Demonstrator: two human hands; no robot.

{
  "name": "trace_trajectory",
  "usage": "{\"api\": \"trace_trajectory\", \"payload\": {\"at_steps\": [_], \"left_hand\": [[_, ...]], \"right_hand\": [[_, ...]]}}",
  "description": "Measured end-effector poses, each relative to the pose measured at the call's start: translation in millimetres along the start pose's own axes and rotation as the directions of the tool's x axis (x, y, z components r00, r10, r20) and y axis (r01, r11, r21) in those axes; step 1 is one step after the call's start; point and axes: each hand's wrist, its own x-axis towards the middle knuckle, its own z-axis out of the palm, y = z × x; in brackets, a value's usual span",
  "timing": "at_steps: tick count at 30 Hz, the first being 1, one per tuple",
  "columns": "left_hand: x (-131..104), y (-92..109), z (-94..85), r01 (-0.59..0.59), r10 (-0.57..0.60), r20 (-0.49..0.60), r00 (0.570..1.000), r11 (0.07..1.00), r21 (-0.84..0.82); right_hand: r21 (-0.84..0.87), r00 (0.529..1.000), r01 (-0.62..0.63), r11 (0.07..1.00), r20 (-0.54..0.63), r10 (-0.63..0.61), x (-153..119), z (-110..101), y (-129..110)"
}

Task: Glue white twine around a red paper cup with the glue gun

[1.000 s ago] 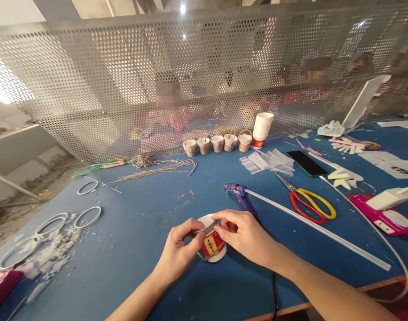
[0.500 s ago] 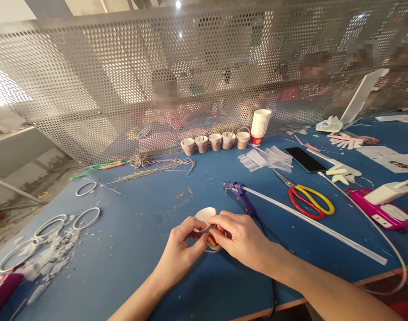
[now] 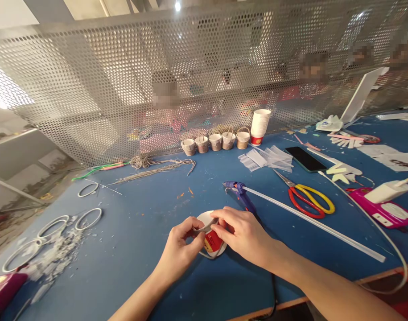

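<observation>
A small paper cup (image 3: 214,242), white inside with red and yellow print, stands on the blue table between my hands. A thin greyish cord (image 3: 206,228) runs along its near rim, and a loop of it hangs around the base. My left hand (image 3: 183,244) pinches the cord at the left of the rim. Thumb and fingers of my right hand (image 3: 241,232) are closed on the cord at the right side of the rim. The fingertips hide part of the cord. Just beyond the cup lies a blue glue gun (image 3: 241,194) with a long clear glue stick (image 3: 314,223).
Red-and-yellow-handled scissors (image 3: 309,200), white strips (image 3: 265,159) and a phone (image 3: 306,159) lie on the right. Several cord-wrapped cups (image 3: 215,141) and a cup stack (image 3: 260,125) line the perforated metal screen (image 3: 123,89). Cord bundles (image 3: 153,169) and white rings (image 3: 89,219) are left.
My hands have spread slightly apart along the cup's rim, with the cord now lying against it. More of the cup's red print shows.
</observation>
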Motion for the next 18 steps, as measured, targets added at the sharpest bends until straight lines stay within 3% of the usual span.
{"api": "trace_trajectory", "payload": {"at_steps": [7, 10, 14, 16, 18], "left_hand": [[3, -3, 1.4, -0.031, 0.031, -0.03, 0.999, 0.999, -0.027], [5, -8, -0.1, -0.04, 0.037, -0.063, 0.997, 0.998, -0.052], [7, -15, -3.9, -0.037, 0.027, -0.108, 0.994, 0.995, -0.095], [8, -16, -5.5, -0.042, 0.029, -0.133, 0.991, 0.995, -0.096], [7, -16, -6.2, -0.046, 0.031, -0.15, 0.988, 0.994, -0.095]], "right_hand": [[0.112, 1.0, -0.022, 0.994, -0.004, 0.022, 1, -5, -2], [0.168, 0.993, 0.07, 0.983, 0.086, -0.085, -1, -15, -9], [0.157, 0.947, 0.232, 0.96, 0.188, -0.26, -13, -30, -17], [0.12, 0.952, 0.218, 0.969, 0.192, -0.238, -22, -39, -14], [0.058, 0.974, 0.112, 0.992, 0.194, -0.121, -30, -50, -4]]}}
